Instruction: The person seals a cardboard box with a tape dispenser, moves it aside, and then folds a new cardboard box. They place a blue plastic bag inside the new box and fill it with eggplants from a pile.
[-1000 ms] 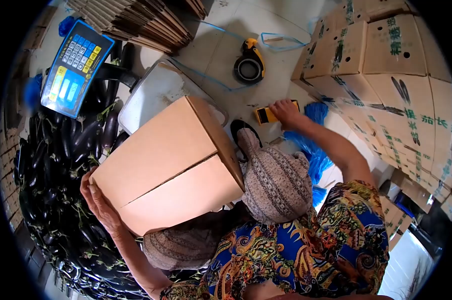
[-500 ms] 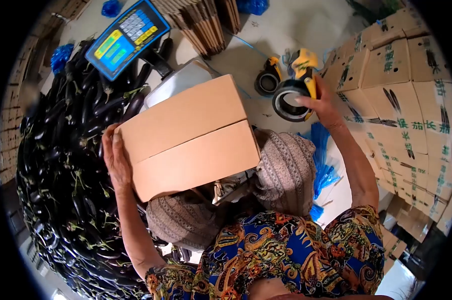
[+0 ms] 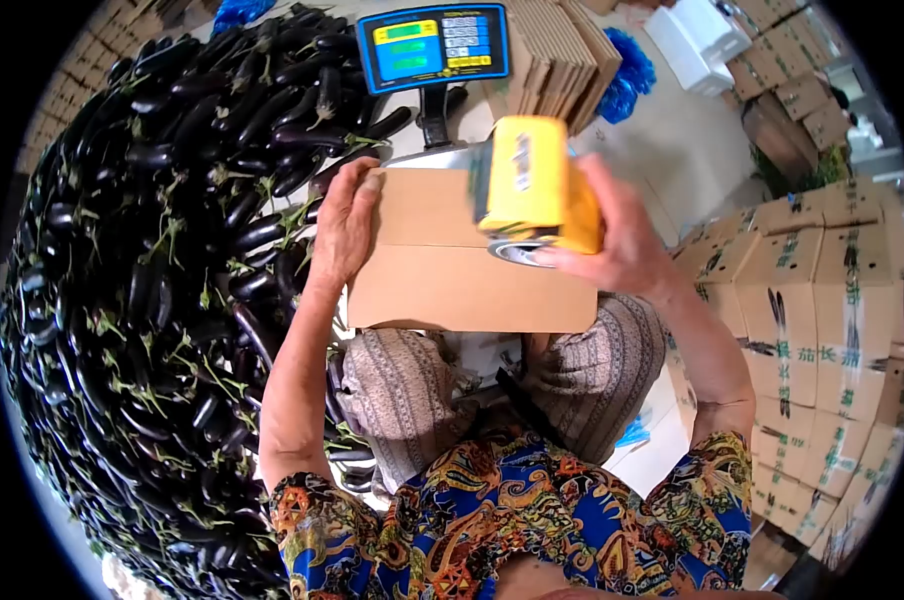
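A plain brown cardboard box, its two top flaps meeting at a seam, lies in front of me, over the scale. My left hand grips its left side, thumb on top near the upper corner. In my right hand is a yellow tape dispenser, slightly blurred, held above the right part of the box. A roll of tape shows at its lower side. Behind the box rises the scale's blue display on its post, and the box hides most of the scale's platform.
A large heap of eggplants fills the left side. Flattened cardboard sheets stand upright behind the scale. Stacked printed cartons line the right. Blue plastic and white foam boxes lie at the back.
My right hand has brought the tape dispenser from the floor area at the right to above the box. My left hand stays on the box's left side. The camera view has turned.
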The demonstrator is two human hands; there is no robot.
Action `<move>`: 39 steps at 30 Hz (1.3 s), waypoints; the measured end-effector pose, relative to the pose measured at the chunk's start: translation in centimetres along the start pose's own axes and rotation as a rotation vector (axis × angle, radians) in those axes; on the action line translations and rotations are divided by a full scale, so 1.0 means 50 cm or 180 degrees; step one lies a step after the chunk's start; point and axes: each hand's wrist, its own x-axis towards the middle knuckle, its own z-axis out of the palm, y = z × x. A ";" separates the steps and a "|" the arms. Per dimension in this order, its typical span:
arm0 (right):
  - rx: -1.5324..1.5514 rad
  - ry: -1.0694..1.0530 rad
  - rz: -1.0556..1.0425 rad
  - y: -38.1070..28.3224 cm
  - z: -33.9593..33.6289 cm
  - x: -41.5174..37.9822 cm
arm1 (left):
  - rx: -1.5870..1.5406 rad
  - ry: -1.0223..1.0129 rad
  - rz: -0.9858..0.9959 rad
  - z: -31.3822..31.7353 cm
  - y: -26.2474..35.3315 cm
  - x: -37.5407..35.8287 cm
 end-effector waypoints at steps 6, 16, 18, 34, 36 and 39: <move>-0.0683 -0.0208 0.0000 -0.008 0.040 0.024 | 0.0206 0.0247 0.0541 0.004 -0.019 0.003; -0.1022 -0.0325 0.0101 -0.035 0.056 0.040 | -0.1468 -0.0234 -0.0451 -0.033 0.158 -0.092; -0.1036 -0.0335 0.0062 -0.039 0.060 0.044 | -0.1318 -0.0454 -0.0410 -0.031 0.175 -0.094; -0.1373 -0.0687 -0.0116 -0.049 0.072 0.076 | -0.0699 0.0083 0.0029 -0.020 0.091 -0.066; -0.1356 -0.0768 -0.0131 -0.054 0.067 0.075 | -0.0691 -0.0043 -0.0113 -0.045 0.079 -0.068; -0.1476 -0.0853 -0.0233 -0.060 0.055 0.066 | -0.1008 0.0136 -0.0606 -0.116 0.026 -0.064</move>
